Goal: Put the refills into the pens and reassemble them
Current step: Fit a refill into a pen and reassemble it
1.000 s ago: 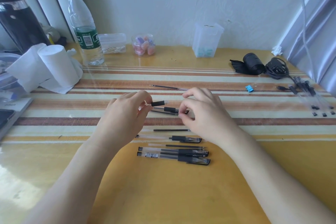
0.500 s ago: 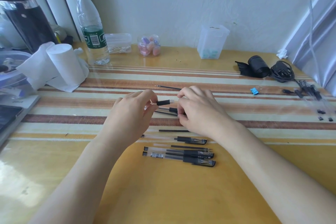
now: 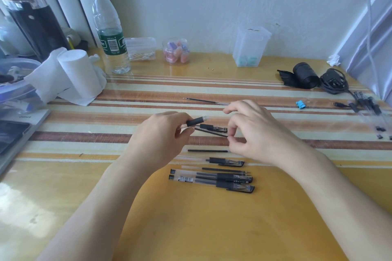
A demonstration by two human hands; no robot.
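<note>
My left hand [image 3: 161, 133] was closed around a clear pen barrel [image 3: 196, 121], fingers curled on it so that its black rubber sleeve and open mouth pointed right, lifted a little off the striped tabletop [image 3: 84, 136]. My right hand [image 3: 254, 133] pinched one end of a thin black refill [image 3: 212, 132] between thumb and forefinger. The refill slanted just below the barrel, its other end close to my left fingers and not yet inside. I judged this the loading step. Next I would have to swing the refill's free end up to the barrel's mouth and slide it in straight, since so slender a rod could flex or miss. A black pen cap [image 3: 213, 126] lay beneath my hands. Nearer me lay a loose refill [image 3: 206, 150] and two assembled-looking pens [image 3: 212, 175] side by side.
</note>
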